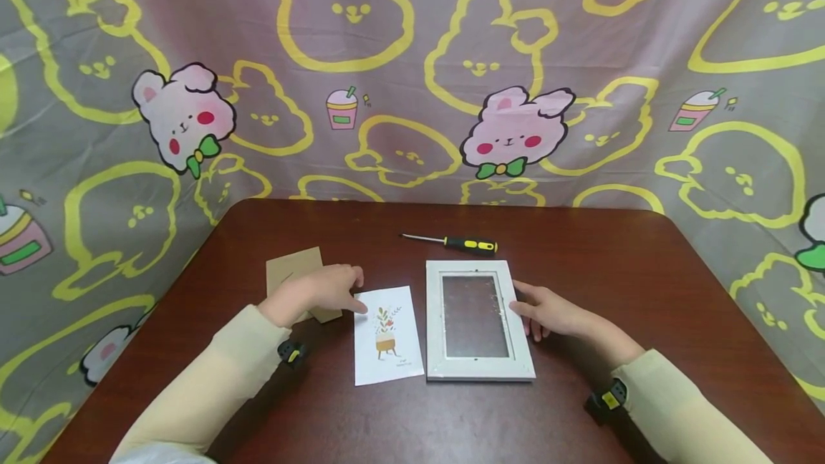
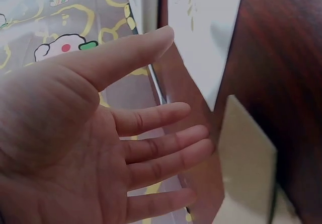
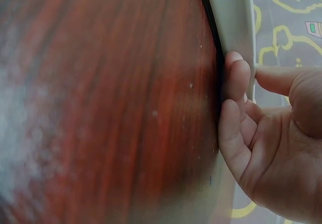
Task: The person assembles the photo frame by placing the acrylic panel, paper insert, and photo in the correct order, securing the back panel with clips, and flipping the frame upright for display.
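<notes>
A white picture frame (image 1: 435,335) lies on the table with its opening facing up. My right hand (image 1: 551,312) grips its right edge, thumb on the rim and fingers curled against the side, as the right wrist view also shows at the frame (image 3: 231,22). To the left of the frame lies a white picture card (image 1: 402,356) printed with a potted plant. My left hand (image 1: 329,288) hovers by the card's upper left corner, fingers loosely spread and holding nothing. Partly hidden under that hand is a brown backing board (image 1: 293,263).
A screwdriver (image 1: 470,243) with a black and yellow handle lies beyond the frame, its shaft pointing left. The dark red wooden table (image 1: 580,249) meets a cartoon-printed curtain (image 1: 399,34) at its back and sides.
</notes>
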`<state>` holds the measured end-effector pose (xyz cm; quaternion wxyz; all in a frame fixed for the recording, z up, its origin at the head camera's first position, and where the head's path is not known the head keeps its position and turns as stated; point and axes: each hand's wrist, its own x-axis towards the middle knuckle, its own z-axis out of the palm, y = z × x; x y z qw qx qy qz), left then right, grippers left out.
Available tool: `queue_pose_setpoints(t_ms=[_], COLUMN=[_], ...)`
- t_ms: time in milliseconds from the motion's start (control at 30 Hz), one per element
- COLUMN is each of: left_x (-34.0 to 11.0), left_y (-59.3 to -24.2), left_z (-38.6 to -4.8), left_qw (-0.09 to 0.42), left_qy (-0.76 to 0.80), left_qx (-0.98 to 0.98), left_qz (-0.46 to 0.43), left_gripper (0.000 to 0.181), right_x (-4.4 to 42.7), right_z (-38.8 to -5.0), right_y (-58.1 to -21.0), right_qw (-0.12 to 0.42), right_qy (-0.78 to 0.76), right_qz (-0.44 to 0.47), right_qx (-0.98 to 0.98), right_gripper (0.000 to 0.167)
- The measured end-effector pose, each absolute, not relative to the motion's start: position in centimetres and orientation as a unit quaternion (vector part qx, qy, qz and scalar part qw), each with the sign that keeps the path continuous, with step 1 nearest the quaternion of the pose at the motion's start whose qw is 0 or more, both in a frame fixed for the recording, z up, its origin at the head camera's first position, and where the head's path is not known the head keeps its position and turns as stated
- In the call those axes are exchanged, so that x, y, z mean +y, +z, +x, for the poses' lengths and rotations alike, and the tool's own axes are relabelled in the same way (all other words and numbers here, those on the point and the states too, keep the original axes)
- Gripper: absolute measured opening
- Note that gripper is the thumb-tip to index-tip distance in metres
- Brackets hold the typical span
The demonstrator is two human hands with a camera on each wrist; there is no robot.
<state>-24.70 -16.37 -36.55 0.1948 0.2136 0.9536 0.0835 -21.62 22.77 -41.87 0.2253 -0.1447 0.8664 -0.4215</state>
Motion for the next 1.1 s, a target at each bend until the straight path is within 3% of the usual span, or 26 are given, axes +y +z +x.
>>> queue_pose_setpoints(t_ms=[267,600,1100], left_x=[-16.6,-16.3,-16.4], left_y=[-37.1,-37.9,-38.3], left_z=[-24.2,-24.0,-25.2], left_qw=[0.181,0.149,0.145], left_qy=[0.06,0.036,0.065], left_qx=[0.961,0.968,0.969], left_qz=[0.2,0.2,0.189], left_gripper=[0.053,0.08,0.061], right_x=[22.7,22.8,22.9], right_z=[-21.5,-21.5,-21.6], right_y=[-41.7,-41.8,-41.8], right_qw=[0.225,0.227,0.23], right_qy=[-0.42,-0.416,-0.413], right_qz=[-0.142,-0.143,-0.139], right_qx=[0.868,0.869,0.87], right_gripper=[0.063,0.064,0.063])
